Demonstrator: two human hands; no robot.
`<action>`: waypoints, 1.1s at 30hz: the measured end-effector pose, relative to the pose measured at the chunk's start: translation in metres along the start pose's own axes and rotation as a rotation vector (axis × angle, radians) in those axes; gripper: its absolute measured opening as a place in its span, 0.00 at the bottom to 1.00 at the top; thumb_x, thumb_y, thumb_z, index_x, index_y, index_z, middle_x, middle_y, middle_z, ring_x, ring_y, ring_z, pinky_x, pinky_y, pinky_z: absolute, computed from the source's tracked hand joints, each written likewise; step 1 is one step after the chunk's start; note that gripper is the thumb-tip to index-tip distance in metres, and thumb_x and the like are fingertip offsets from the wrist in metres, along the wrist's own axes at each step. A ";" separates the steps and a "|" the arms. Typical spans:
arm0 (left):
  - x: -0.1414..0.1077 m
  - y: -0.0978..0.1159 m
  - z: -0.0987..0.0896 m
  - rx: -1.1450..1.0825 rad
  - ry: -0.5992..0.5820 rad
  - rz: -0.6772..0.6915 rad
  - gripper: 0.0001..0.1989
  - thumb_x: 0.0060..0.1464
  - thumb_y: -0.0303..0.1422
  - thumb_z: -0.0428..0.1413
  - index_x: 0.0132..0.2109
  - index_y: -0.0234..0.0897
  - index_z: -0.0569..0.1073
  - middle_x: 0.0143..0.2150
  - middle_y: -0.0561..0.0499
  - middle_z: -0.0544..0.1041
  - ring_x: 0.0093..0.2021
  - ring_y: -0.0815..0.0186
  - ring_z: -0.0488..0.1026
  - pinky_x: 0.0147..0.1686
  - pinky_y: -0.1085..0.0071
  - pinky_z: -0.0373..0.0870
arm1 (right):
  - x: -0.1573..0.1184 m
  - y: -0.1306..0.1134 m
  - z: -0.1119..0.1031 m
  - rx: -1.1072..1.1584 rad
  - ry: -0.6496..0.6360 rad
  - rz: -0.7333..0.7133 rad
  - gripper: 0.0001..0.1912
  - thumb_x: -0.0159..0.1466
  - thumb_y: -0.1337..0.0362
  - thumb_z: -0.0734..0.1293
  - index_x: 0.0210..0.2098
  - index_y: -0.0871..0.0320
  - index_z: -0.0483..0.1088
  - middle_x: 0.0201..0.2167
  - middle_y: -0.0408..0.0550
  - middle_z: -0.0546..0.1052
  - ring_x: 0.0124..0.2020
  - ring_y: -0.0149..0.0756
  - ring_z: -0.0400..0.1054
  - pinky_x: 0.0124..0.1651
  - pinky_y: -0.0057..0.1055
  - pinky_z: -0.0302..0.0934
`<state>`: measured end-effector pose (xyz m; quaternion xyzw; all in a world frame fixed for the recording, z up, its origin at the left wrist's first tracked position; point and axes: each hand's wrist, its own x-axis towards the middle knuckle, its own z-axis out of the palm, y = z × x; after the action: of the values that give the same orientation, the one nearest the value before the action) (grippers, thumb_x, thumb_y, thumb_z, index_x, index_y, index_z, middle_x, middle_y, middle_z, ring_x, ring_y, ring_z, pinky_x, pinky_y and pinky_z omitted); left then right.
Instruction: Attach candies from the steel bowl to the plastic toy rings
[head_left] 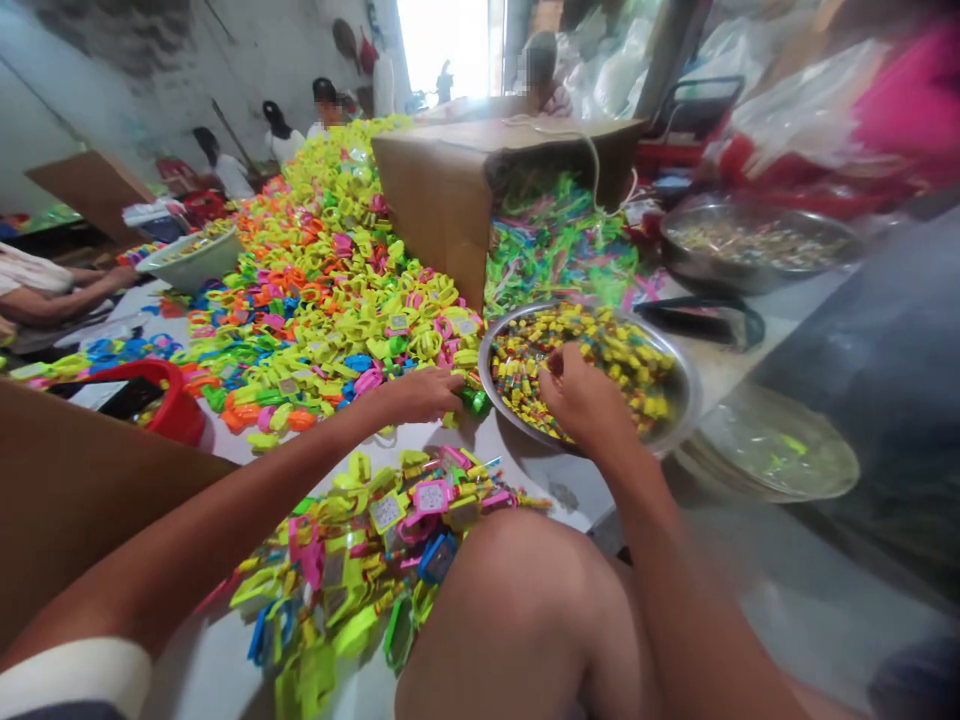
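Observation:
My left hand [429,395] is at the near edge of a big heap of plastic toy watches [322,300], mostly yellow with orange, pink, green and blue. Its fingers are bent round a green plastic piece [474,399], partly hidden by them. Over a round metal bowl [491,395], my right hand [583,400] reaches in with thumb and fingers pinched together. Small yellow pieces with coloured ends [630,370] fill that bowl; what the fingertips hold is hidden. By my knee lies a smaller pile of toy watches [375,540] with small tubes attached.
Behind the bowl, a tipped cardboard box [435,200] spills green and coloured strips [555,250]. Another metal bowl [757,275], a black tray [705,320] and a clear plastic-lined basin [787,450] are on the right. A red basin [176,405] stands left. Several people sit farther back.

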<state>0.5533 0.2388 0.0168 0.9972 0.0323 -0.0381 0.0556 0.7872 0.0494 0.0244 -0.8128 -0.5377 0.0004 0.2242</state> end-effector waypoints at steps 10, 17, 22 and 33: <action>-0.010 0.043 -0.023 -0.223 0.184 -0.147 0.14 0.67 0.43 0.63 0.40 0.36 0.81 0.40 0.48 0.80 0.38 0.65 0.76 0.39 0.71 0.68 | -0.010 -0.005 -0.006 0.745 0.029 -0.177 0.16 0.77 0.55 0.62 0.55 0.57 0.72 0.43 0.52 0.81 0.42 0.42 0.74 0.48 0.36 0.65; -0.060 0.134 -0.031 -0.379 0.471 -0.434 0.16 0.72 0.44 0.57 0.44 0.38 0.83 0.36 0.53 0.85 0.35 0.66 0.80 0.34 0.73 0.71 | -0.068 -0.050 -0.024 0.965 -0.421 -0.320 0.16 0.80 0.53 0.59 0.43 0.55 0.72 0.41 0.45 0.77 0.44 0.36 0.71 0.48 0.32 0.61; -0.080 0.160 -0.033 -0.109 0.581 -0.327 0.13 0.75 0.33 0.54 0.57 0.39 0.80 0.55 0.46 0.86 0.51 0.60 0.84 0.51 0.65 0.78 | -0.084 -0.070 -0.026 0.957 -0.468 -0.346 0.18 0.81 0.53 0.59 0.41 0.56 0.72 0.38 0.45 0.77 0.42 0.37 0.71 0.48 0.33 0.61; -0.085 0.183 -0.048 0.382 0.374 -0.344 0.08 0.71 0.29 0.55 0.51 0.39 0.78 0.41 0.49 0.83 0.41 0.56 0.81 0.37 0.57 0.70 | -0.083 -0.068 -0.022 1.050 -0.533 -0.304 0.19 0.80 0.51 0.60 0.49 0.54 0.77 0.44 0.46 0.81 0.45 0.39 0.73 0.52 0.34 0.64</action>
<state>0.4844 0.0575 0.0905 0.9592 0.2025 0.1315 -0.1471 0.6979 -0.0094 0.0496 -0.4798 -0.6132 0.4370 0.4505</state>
